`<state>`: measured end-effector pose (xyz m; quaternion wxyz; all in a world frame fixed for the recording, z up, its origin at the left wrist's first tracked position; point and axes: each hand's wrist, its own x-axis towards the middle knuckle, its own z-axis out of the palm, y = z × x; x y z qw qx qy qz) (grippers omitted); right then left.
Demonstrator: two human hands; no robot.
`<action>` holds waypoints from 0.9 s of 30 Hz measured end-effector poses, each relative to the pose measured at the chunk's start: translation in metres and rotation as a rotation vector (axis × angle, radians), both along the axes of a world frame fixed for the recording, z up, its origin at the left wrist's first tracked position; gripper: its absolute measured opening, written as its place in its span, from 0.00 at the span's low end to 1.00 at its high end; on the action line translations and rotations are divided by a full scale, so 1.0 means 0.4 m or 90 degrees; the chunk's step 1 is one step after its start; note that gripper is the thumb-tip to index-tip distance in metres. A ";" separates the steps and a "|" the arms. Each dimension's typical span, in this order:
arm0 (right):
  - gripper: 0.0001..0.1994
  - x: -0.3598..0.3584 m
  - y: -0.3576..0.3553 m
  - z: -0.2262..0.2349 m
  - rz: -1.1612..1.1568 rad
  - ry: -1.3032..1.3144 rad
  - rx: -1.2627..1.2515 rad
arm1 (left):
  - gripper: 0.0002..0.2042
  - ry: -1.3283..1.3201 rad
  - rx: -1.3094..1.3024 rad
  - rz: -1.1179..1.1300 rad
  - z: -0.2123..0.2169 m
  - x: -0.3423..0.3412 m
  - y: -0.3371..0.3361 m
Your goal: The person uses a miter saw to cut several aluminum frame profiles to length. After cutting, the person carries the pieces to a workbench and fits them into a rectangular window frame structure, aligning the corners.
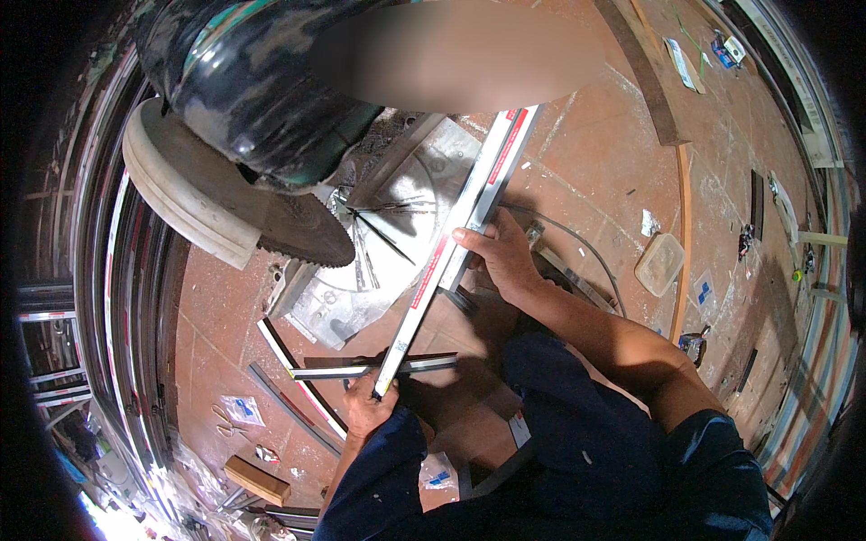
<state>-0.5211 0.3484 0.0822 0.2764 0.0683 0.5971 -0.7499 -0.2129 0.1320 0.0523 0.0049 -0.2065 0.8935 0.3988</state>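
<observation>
A long white aluminium profile [487, 176] with red strips runs diagonally from the top centre down to my lap. My right hand [496, 257] grips it near its middle. My left hand [368, 406] holds its near end. It lies across the metal table [361, 298] of a mitre saw, beside the toothed round blade [302, 236]. The saw's black motor housing [244, 81] and cream blade guard [185, 194] loom at the upper left. A short dark metal strip [433, 362] lies crosswise under the profile's near end.
Red tiled floor all around. Thin dark offcuts [289, 406] and a wooden block [257, 480] lie at the lower left. A clear plastic box [660, 263] and a grey cable [586, 248] sit to the right. Long profiles [117, 270] are stacked along the left edge.
</observation>
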 end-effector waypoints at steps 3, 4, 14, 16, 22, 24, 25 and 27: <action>0.22 0.001 0.002 -0.018 -0.009 0.008 -0.013 | 0.11 0.029 -0.011 -0.013 0.003 -0.005 0.002; 0.21 -0.001 0.006 -0.038 -0.011 0.019 -0.017 | 0.11 0.040 -0.018 -0.019 0.004 -0.008 0.002; 0.22 0.004 0.015 -0.046 -0.029 -0.003 0.055 | 0.13 -0.032 -0.037 -0.026 0.025 -0.018 0.008; 0.22 0.004 0.015 -0.041 -0.027 -0.005 0.072 | 0.15 -0.042 -0.020 -0.019 0.023 -0.015 0.009; 0.21 -0.001 0.008 -0.048 -0.056 -0.027 0.036 | 0.20 -0.072 0.053 -0.042 0.034 -0.021 -0.011; 0.22 -0.023 0.046 -0.095 -0.031 -0.064 0.106 | 0.20 -0.112 0.056 -0.053 0.034 -0.017 -0.032; 0.21 -0.032 0.062 -0.115 -0.038 -0.085 0.119 | 0.19 -0.138 0.043 -0.050 0.078 -0.046 -0.035; 0.19 -0.052 0.084 -0.112 -0.010 -0.119 0.140 | 0.16 -0.183 0.094 -0.003 0.065 -0.022 -0.063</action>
